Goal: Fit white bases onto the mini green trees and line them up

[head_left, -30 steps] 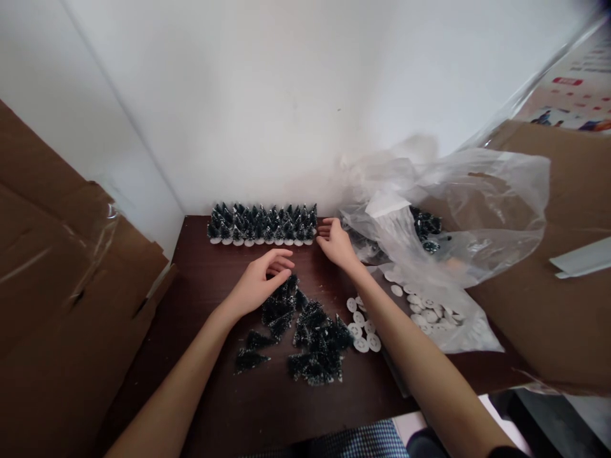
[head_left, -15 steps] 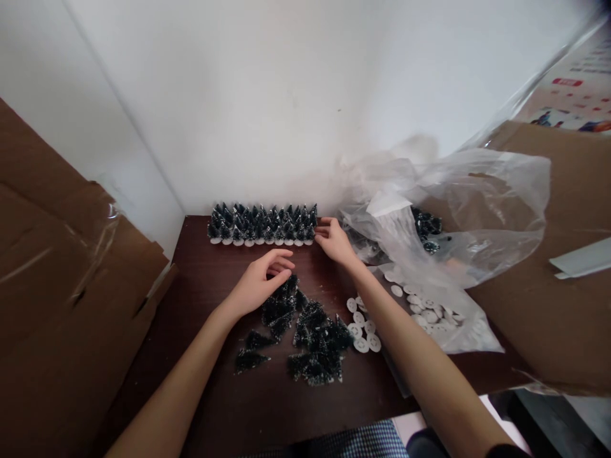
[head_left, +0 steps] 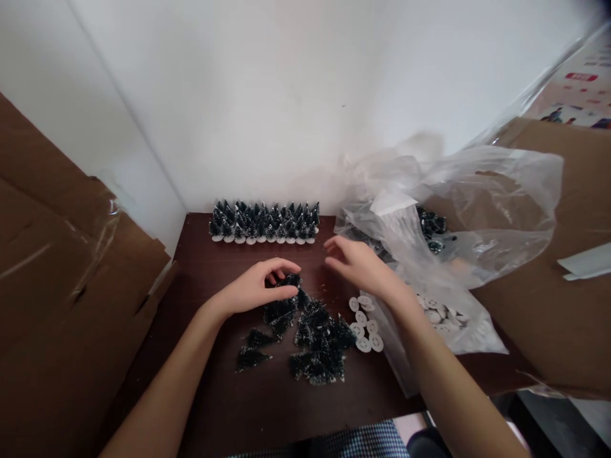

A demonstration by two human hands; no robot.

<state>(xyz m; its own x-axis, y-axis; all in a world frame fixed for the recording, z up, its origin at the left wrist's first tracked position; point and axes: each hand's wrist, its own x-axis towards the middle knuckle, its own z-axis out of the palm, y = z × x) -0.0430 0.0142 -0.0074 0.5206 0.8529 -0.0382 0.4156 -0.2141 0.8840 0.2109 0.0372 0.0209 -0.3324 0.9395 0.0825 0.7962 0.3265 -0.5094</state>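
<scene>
My left hand (head_left: 260,286) hovers at the top of a pile of loose miniature pine trees (head_left: 319,334), thumb and fingers apart, with nothing visible between them. These trees are dark green with white-frosted tips and lie on their sides. My right hand (head_left: 356,261) is in the air right of the middle, fingers parted and holding nothing. Behind both hands, rows of finished little trees (head_left: 265,222) stand upright on round white bases along the wall. Several loose white bases (head_left: 363,327) lie between the pile and my right forearm.
A clear plastic bag (head_left: 458,222) on the right holds more dark trees (head_left: 432,224) and white bases (head_left: 443,318). Cardboard boxes flank the dark wooden table (head_left: 210,381), one at the left (head_left: 71,286) and one at the right (head_left: 548,305). A white wall (head_left: 267,95) closes off the back.
My right hand has come away from the right end of the standing rows, back toward me and slightly right. My left hand has shifted only slightly above the pile.
</scene>
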